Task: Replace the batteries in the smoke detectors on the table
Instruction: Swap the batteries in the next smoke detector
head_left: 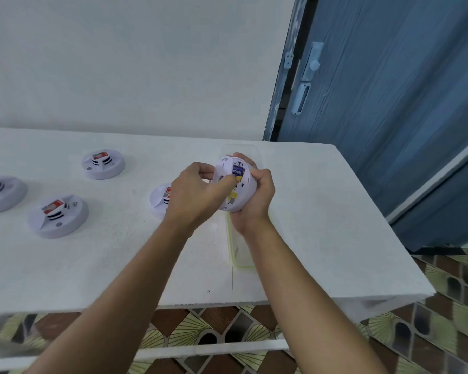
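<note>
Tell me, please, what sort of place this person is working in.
Probably a plain room in a home or small workshop: a white table holding smoke detectors against a bare white wall, a blue door with a latch beside it, and patterned floor tiles underneath.

four detectors (58, 216) on table (322, 211) left; door (389, 103) behind right

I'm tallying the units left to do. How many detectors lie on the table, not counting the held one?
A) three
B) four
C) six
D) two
B: on the table lie the far detector, the edge detector, the near detector and the half-hidden detector behind the left hand; the held detector is a fifth.
</note>
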Demonstrator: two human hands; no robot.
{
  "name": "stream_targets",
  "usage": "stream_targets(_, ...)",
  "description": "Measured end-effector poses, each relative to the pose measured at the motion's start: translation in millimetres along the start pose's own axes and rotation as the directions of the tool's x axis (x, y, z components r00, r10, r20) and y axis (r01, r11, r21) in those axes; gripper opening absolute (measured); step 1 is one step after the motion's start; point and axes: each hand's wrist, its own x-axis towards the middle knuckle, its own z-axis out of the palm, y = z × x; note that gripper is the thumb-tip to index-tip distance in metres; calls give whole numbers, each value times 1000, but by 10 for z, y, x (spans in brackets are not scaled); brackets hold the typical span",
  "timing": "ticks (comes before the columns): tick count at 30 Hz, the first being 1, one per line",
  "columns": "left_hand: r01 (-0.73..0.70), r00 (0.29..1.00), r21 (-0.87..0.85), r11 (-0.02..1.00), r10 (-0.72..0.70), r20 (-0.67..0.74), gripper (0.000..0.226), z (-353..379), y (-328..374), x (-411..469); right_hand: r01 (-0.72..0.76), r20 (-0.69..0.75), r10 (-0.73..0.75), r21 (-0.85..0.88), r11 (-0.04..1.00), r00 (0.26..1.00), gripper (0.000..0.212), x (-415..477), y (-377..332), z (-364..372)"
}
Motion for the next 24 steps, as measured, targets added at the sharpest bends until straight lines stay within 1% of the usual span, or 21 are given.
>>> stream_targets(1, 32, 999, -58, 998, -31, 17, 33, -9, -22, 7, 5, -8, -4, 22, 1000, 1000, 46, -1, -1, -7)
stream_targets(4, 101, 994, -254, 962, -85, 73, 42, -49, -54, 18, 41, -87, -34, 75, 996, 996, 48, 40, 23, -43)
stream_targets(7, 168, 984, -409, 897, -130, 120, 37, -76, -87, 32, 78, -206, -59, 83, 994, 977, 48, 74, 38, -68)
stream_targets(8, 208, 977, -453, 867, -166, 131, 35, -78, -101, 40, 78, -251, -59, 68, 995, 966, 46, 77, 36, -77)
stream_targets(10, 297, 954, -523, 799, -272, 127, 38, -80, -136, 69, 84, -317, -64, 50, 995, 946, 37, 67, 37, -86)
stream_targets(12, 365, 926, -567, 739, -353, 135, 38, -70, -157, 72, 122, -346, -95, 58, 991, 933, 25, 57, 43, -90)
stream_targets(14, 423, 903, -576, 700, -379, 202, 32, -37, -159, 38, 174, -346, -148, 44, 984, 927, 22, 35, 46, -65)
stream_targets(16, 471, 880, -599, 647, -391, 270, 31, -6, -140, 5, 220, -293, -209, 3, 976, 933, 30, 22, 56, -52)
stream_targets(18, 472, 879, -629, 618, -388, 278, 32, 8, -119, 2, 237, -235, -235, -19, 971, 943, 43, 15, 76, -74)
stream_targets(22, 440, 892, -661, 608, -384, 240, 31, 10, -98, 47, 157, -150, -147, 54, 986, 978, 70, 11, 80, -148)
stream_targets(24, 417, 900, -672, 613, -384, 207, 30, 15, -88, 61, 109, -108, -96, 114, 988, 989, 72, 7, 58, -151)
